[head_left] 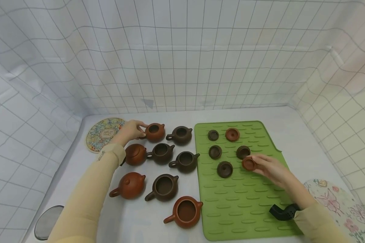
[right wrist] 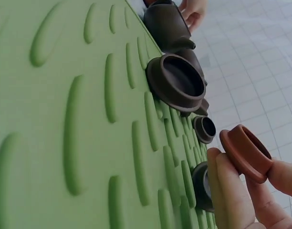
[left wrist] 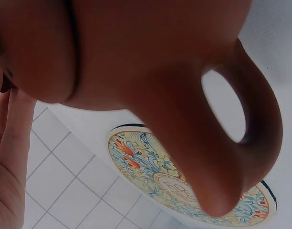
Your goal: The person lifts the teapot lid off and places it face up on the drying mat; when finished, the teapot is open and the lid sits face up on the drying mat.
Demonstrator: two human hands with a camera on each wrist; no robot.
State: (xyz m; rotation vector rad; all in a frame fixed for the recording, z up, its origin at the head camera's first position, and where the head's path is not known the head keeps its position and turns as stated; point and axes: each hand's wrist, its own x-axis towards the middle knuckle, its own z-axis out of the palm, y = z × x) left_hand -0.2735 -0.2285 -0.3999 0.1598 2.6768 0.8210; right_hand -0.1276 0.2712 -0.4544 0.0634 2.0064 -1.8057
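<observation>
- Left hand [head_left: 130,132]: pinches lidless red teapot [head_left: 158,134] by its handle, presumably for steadiness.
- Right hand [head_left: 270,168], well apart: pinches red lid [head_left: 248,164] by its edge, leaving the inside uncovered.

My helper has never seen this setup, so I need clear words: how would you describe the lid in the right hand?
Find the big green mat to the right of the teapots. Over it, a right hand pinches a small reddish-brown lid. The dark lids and the other reddish-brown one lie on the mat; only this one is held.
</observation>
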